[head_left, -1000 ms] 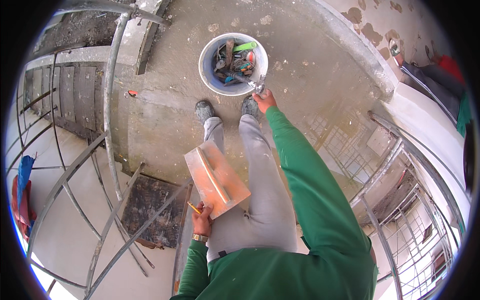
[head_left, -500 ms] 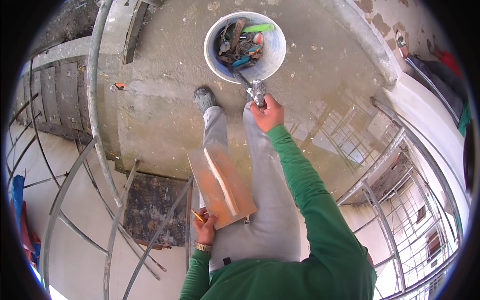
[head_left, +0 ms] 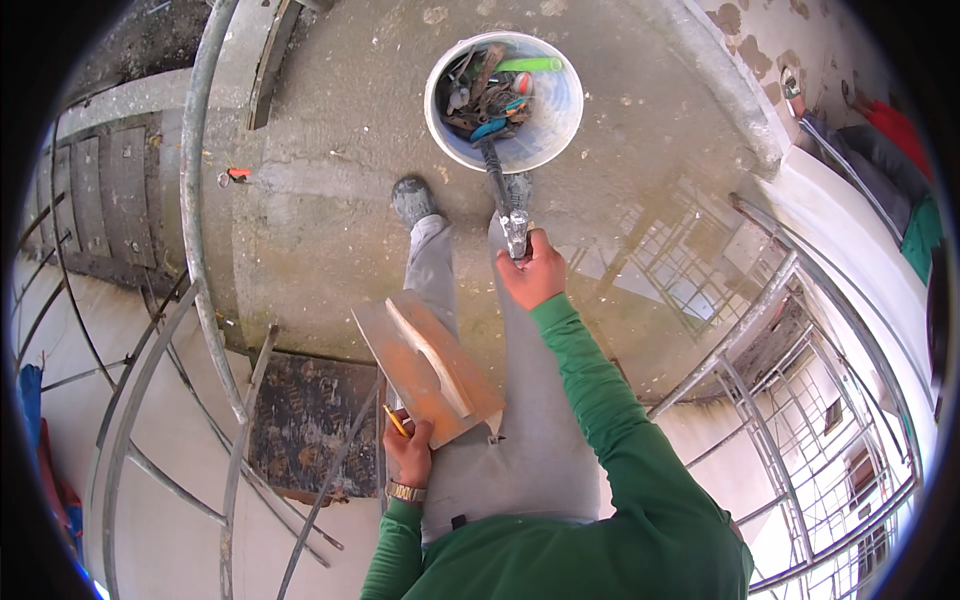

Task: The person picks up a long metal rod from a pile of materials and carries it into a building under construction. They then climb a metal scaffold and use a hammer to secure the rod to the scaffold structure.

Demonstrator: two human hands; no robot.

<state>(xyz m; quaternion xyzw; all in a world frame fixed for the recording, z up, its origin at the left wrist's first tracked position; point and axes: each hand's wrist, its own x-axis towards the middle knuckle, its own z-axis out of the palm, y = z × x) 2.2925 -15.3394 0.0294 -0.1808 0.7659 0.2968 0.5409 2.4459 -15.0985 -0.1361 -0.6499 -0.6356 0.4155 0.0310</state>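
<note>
My left hand [head_left: 410, 455] is closed on the lower corner of a wooden plastering float [head_left: 392, 345], a flat orange-stained board with a pale wooden handle facing up. A yellow pencil [head_left: 397, 421] is also held between the fingers of that hand. My right hand [head_left: 532, 277] grips a hammer [head_left: 496, 185] by its grey, spattered head, with the dark handle pointing away toward a white bucket [head_left: 566, 130]. The handle's far end overlaps the bucket's near rim. Inside the bucket lies a heap of tools [head_left: 490, 105], and a bright green tube [head_left: 530, 64] leans on its wall.
Metal scaffold tubes [head_left: 192, 190] stand at the left, with more scaffold railing [head_left: 770, 285] at the right. A dark stained board [head_left: 315, 420] lies low on the left. Small orange debris [head_left: 238, 174] rests on the wet concrete floor [head_left: 330, 220]. Another person [head_left: 880, 150] is at the upper right.
My right hand has drawn back toward me with the hammer, whose handle now shows more in line with the bucket. The float has tilted and shifted slightly left.
</note>
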